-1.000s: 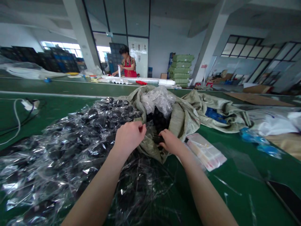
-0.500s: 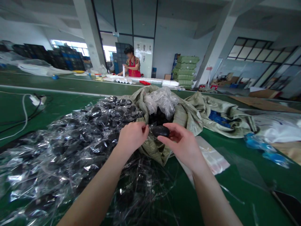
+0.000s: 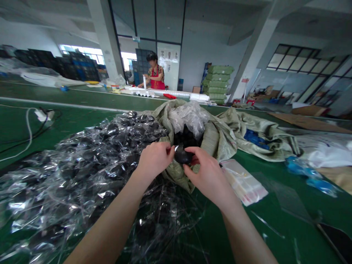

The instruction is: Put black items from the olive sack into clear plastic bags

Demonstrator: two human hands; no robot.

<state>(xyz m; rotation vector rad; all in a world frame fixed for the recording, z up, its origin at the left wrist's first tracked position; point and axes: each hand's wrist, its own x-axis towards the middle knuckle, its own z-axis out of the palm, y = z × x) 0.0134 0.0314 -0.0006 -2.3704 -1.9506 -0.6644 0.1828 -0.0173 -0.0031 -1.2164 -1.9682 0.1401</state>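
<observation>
Between my two hands is a dark oval object [image 3: 183, 155], with a bit of clear film showing at its upper left. My right hand [image 3: 202, 167] pinches its right side between thumb and fingers. At its left edge, my left hand [image 3: 157, 157] is closed, thumb and forefinger pressed together on what looks like the edge of a clear bag. Behind them a woven sack [image 3: 213, 139] lies open, with dark objects inside and crumpled clear plastic [image 3: 189, 117] at its mouth. Many dark objects in clear bags [image 3: 90, 157] are heaped on the left.
A stack of flat clear bags [image 3: 246, 183] lies right of my right hand on the green table [image 3: 214, 234]. Another sack [image 3: 264, 128] holds blue items. Across the table stands a person [image 3: 157, 76] in a red apron.
My right hand has moved slightly left with the dark object, which now sits closer to my left hand and further into the film. My left hand has hardly moved.
</observation>
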